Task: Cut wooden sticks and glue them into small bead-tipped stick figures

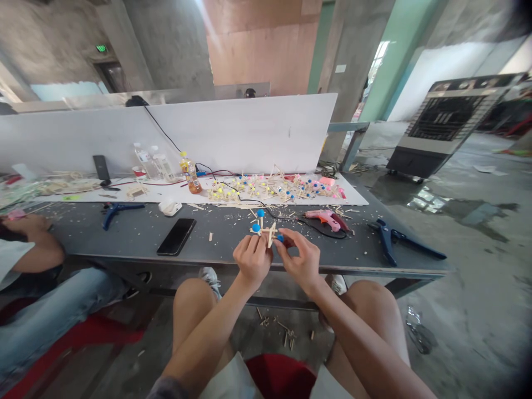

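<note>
Between my two hands, just above the table's front edge, is a small wooden stick model (270,235) with blue balls on it. My left hand (253,257) is closed around its left side, close to one blue ball (256,228). With thumb and forefinger, my right hand (300,258) pinches the model's right side at another blue ball (280,238). A further blue ball (260,213) shows just beyond the model; whether it is joined to it I cannot tell. Beyond my right hand lies a pink glue gun (323,218) with a dark cord.
Blue cutters (389,244) lie at the right, another blue pair (112,213) at the left. A black phone (177,237) rests left of my hands. Many stick-and-ball pieces (274,188) and a drink bottle (191,176) stand behind. A co-worker's hand (27,224) is at far left.
</note>
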A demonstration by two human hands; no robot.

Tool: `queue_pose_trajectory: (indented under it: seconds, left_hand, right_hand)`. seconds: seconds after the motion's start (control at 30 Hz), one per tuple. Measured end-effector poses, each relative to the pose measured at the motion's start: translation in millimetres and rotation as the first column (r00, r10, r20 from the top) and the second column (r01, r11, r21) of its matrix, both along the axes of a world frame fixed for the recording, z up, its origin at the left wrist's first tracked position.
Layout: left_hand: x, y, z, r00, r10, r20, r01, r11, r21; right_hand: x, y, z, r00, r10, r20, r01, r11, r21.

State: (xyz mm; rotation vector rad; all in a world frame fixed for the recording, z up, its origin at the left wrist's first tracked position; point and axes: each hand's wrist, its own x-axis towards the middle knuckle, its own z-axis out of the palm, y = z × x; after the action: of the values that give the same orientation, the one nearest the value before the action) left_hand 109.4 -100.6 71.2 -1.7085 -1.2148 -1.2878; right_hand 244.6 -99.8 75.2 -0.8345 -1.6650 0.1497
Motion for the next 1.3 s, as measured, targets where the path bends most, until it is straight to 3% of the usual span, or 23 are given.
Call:
queue_pose_trajectory:
  seconds: [0.4, 0.53, 0.67, 0.8, 1.03, 1.23, 1.3]
  left_hand:
    - [-5, 5, -6.2, 0.990, -0.131, 0.051, 0.135, 0.986, -0.094]
    - [-3, 6, -3.5, 0.958, -0.269, 0.097, 0.280, 0.951, -0.131]
    - [0, 6, 2.8, 0.859, -0.432, 0.276, 0.494, 0.840, -0.223]
    - [1, 5, 7.8, 0.761, -0.471, 0.446, 0.632, 0.692, -0.348]
    - [-1, 5, 6.3, 0.689, -0.459, 0.561, 0.717, 0.542, -0.438]
    - [-1, 5, 9.5, 0.666, -0.418, 0.617, 0.738, 0.489, -0.465]
    - [-1, 6, 10.8, 0.598, -0.374, 0.709, 0.792, 0.411, -0.451]
  right_hand:
    - [3, 2, -0.3, 0.990, 0.138, 0.032, -0.136, 0.988, -0.068]
    - [11, 4, 3.7, 0.990, 0.139, 0.020, -0.138, 0.990, -0.038]
    - [26, 7, 12.1, 0.989, 0.141, -0.039, -0.142, 0.989, -0.030]
    - [35, 10, 19.8, 0.994, 0.084, -0.070, -0.086, 0.996, -0.029]
    - [31, 12, 20.3, 0.967, 0.248, -0.064, -0.255, 0.954, -0.157]
    - [30, 13, 19.1, 0.955, 0.248, -0.162, -0.278, 0.940, -0.199]
    - [31, 13, 18.9, 0.948, 0.200, -0.249, -0.254, 0.945, -0.206]
